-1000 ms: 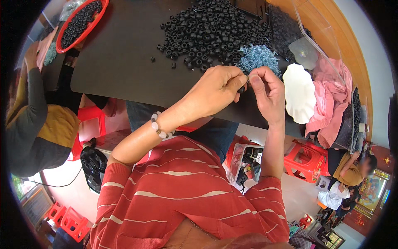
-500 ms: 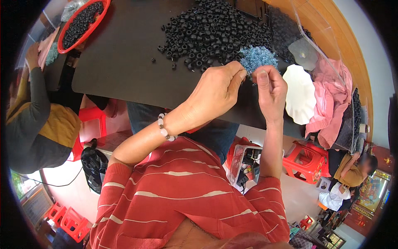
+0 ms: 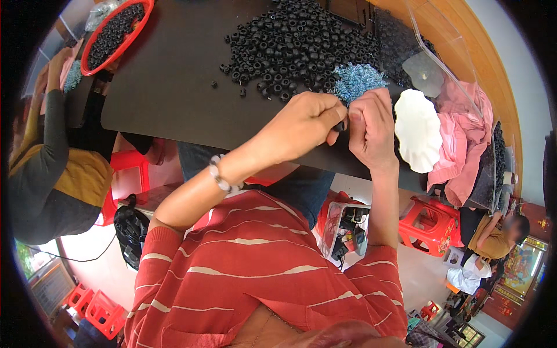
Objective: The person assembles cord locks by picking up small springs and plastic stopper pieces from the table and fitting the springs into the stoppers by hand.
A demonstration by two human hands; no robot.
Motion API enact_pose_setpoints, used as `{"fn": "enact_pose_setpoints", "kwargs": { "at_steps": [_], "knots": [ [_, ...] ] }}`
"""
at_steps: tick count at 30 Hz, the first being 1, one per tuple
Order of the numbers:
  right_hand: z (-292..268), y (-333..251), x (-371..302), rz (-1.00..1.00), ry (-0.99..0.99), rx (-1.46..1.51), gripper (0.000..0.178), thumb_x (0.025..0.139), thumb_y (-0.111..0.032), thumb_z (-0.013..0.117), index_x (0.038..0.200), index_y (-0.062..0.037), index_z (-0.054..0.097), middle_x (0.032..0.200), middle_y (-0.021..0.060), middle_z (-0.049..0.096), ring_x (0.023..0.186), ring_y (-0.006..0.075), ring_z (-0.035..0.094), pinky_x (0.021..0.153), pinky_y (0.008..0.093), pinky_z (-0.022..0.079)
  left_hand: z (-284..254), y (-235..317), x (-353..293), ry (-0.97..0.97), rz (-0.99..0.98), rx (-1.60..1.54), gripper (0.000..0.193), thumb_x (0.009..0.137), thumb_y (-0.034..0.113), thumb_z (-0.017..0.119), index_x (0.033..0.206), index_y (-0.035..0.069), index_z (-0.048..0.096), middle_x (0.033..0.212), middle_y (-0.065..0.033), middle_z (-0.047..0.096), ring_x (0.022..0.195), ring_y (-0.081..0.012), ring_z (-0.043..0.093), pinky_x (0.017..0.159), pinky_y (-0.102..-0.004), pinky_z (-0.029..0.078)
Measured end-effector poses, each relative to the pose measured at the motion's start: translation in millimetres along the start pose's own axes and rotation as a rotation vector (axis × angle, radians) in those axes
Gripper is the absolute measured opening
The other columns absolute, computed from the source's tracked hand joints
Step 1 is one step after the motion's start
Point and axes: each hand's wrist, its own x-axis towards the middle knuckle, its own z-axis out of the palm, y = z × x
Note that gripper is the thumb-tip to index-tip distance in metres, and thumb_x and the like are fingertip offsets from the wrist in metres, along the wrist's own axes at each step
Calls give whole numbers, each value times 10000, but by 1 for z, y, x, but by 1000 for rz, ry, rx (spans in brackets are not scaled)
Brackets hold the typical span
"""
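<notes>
Over the table's near edge my two hands meet, fingers almost touching. My left hand (image 3: 307,123) is closed, pinching a round black hollow plastic part (image 3: 339,126) between thumb and fingers. Beside it, my right hand (image 3: 374,130) has its fingers curled and pressed together; whatever they hold is too small or hidden. Just beyond the fingertips lies a heap of small light-blue, clear pieces (image 3: 360,81). A large pile of the same black hollow parts (image 3: 296,46) spreads behind it. To the right of my right hand sits a white scalloped dish (image 3: 418,133).
The dark tabletop (image 3: 168,87) carries a red basin (image 3: 88,71) of black parts at the far left. Pink cloth (image 3: 464,130) hangs at the right edge by a clear plastic panel (image 3: 447,58). A co-worker (image 3: 52,180) sits at left; a red stool (image 3: 426,226) stands at lower right.
My right hand has turned and moved left against the left hand, its fingers curling in. The black part in my left hand has come into sight. The bracelet wrist shifted slightly left.
</notes>
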Motion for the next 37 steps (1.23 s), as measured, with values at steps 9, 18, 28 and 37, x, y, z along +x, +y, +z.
{"fn": "enact_pose_setpoints", "kwargs": {
  "at_steps": [9, 18, 28, 37],
  "knots": [
    [-5, 4, 11, -223, -19, 11, 96, 819, -47, 638, 850, -39, 547, 794, 69, 559, 796, 280, 508, 729, 348, 439, -19, -17, 3, -530, -685, -1439, 160, 936, 113, 516, 835, 1, 569, 685, -17, 515, 511, -50, 323, 471, -195, 277],
    [2, 2, 9, -52, 18, 106, 74, 849, -71, 642, 888, -59, 581, 818, 48, 597, 796, 254, 523, 720, 331, 443, -10, -10, -5, -236, -362, -765, 262, 992, 208, 483, 946, -24, 596, 677, -26, 550, 529, -37, 403, 481, -193, 316],
    [-2, -8, 11, -82, 10, 39, 81, 846, -70, 642, 904, -24, 610, 805, 75, 611, 787, 262, 539, 723, 344, 445, -9, -8, -4, -129, -282, -550, 260, 991, 219, 495, 903, -7, 589, 690, -40, 583, 546, -48, 431, 483, -198, 342],
    [4, -7, 5, 50, 67, 92, 119, 812, -37, 672, 918, -67, 627, 822, 46, 628, 801, 250, 543, 739, 327, 448, -5, -16, -5, -121, -310, -709, 288, 992, 272, 510, 1002, -7, 580, 720, -20, 568, 551, -37, 411, 494, -176, 325]
  ]
}}
